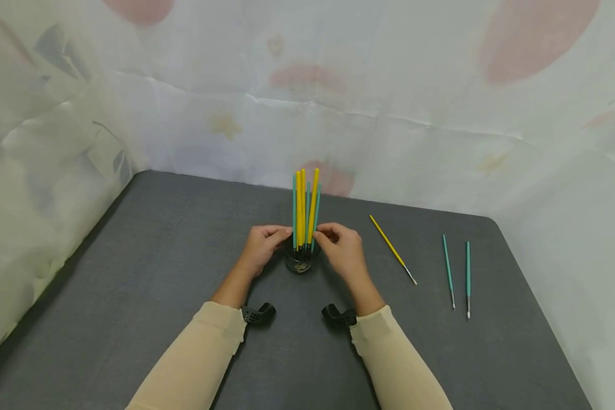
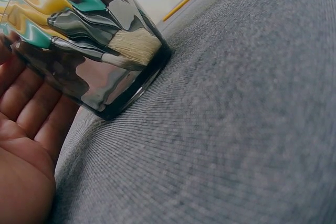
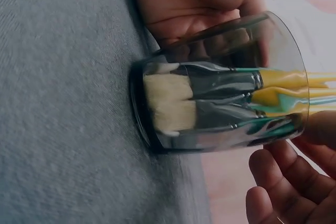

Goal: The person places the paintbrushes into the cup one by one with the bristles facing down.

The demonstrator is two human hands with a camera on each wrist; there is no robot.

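Both hands, left hand [image 1: 260, 246] and right hand [image 1: 341, 248], flanked the glass [image 1: 299, 261], fingertips pinching its upright brushes [image 1: 304, 206] from either side.

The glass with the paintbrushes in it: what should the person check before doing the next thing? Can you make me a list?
1. Glass stands upright on the grey table: ok.
2. Left hand is beside the glass: ok. Whether its grip is firm: cannot tell.
3. Right hand is at the brush handles by the rim: ok. Whether it pinches one: cannot tell.
4. Brushes in the glass stand bristles down, handles up: ok.
5. All brushes are in the glass: not ok. One yellow brush and two teal brushes lie on the table to the right.
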